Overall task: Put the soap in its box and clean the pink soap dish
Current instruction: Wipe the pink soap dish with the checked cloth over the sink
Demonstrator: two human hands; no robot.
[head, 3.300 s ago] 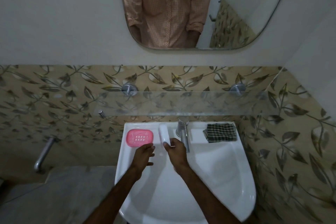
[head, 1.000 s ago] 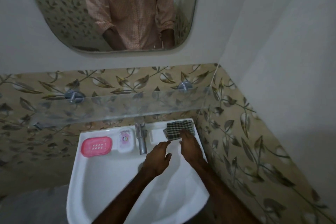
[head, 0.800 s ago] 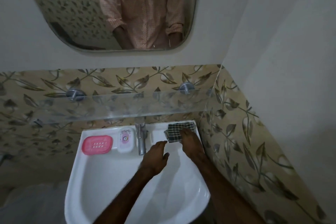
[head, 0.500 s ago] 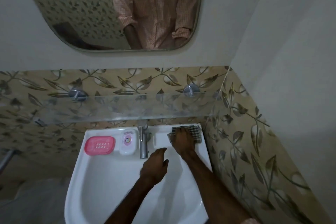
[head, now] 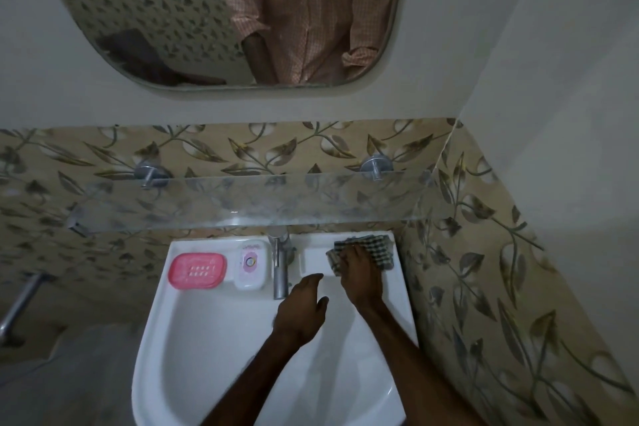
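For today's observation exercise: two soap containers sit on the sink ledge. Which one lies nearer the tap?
The white soap box, directly left of the tap. The pink soap dish lies farther left, beyond the box.

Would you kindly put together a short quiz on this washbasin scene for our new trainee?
1. True or false: the pink soap dish lies left of the soap box.
2. What does the right hand touch? A) the checked cloth B) a sponge C) a brush
3. Fill in: the left hand hangs open above the white ____.
Key: 1 true; 2 A; 3 basin.
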